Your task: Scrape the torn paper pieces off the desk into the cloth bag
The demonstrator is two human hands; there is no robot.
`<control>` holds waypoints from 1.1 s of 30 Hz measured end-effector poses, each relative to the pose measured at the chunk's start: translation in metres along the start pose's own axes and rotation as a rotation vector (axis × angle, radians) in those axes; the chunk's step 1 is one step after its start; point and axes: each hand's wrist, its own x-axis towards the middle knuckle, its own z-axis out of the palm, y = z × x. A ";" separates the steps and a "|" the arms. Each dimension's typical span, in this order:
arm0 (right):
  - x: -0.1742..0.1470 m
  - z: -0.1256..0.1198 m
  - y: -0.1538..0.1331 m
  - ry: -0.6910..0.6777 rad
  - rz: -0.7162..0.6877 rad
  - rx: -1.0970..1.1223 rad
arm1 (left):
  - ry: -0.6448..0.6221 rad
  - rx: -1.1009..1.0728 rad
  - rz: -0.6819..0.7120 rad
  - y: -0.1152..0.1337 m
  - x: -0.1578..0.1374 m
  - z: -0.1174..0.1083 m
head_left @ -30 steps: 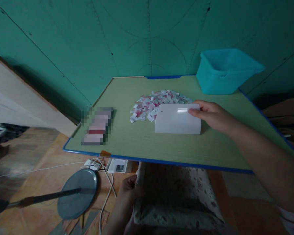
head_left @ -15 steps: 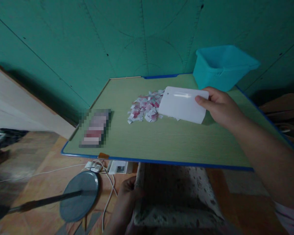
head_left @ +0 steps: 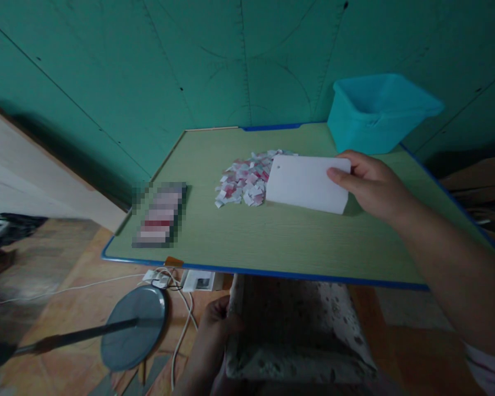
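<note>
My right hand [head_left: 369,179] grips a white plastic scraper [head_left: 307,184] by its right end, thumb on top and fingers behind. The scraper is a rectangular sheet with a small hole in one corner. Its left edge borders a heap of small white and pink paper scraps [head_left: 245,179] on the pale green tabletop [head_left: 247,236], and it hides part of the heap. Below the table's front edge, my left hand [head_left: 218,324] is closed on the left edge of a dark, open holder with patterned cloth rims [head_left: 301,363]. Its fingers are partly hidden.
A turquoise plastic bin [head_left: 367,132] stands at the table's back right corner. On the left lies a pixelated phone-shaped object [head_left: 160,214]. Beneath the table are a round grey base with a pole [head_left: 136,330], white cables [head_left: 185,324] and a power strip [head_left: 157,278]. A green wall [head_left: 214,66] rises behind.
The scraper has turned slightly in my right hand, its upper left corner lower now, uncovering more scraps behind it. Its glare is gone. My left hand keeps its place on the cloth rim.
</note>
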 end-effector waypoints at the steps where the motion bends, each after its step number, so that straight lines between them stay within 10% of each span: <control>1: 0.000 0.000 0.000 -0.014 -0.001 -0.005 | -0.003 -0.004 -0.002 -0.001 0.000 0.000; 20: 0.004 0.000 0.002 -0.009 0.076 0.057 | -0.041 -0.025 -0.003 -0.004 0.002 -0.002; 28: -0.001 0.004 -0.005 -0.337 0.158 0.069 | -0.025 -0.026 -0.001 -0.005 0.001 -0.002; 33: -0.001 0.006 -0.006 -0.174 0.143 0.140 | -0.023 -0.031 0.006 -0.004 -0.001 -0.004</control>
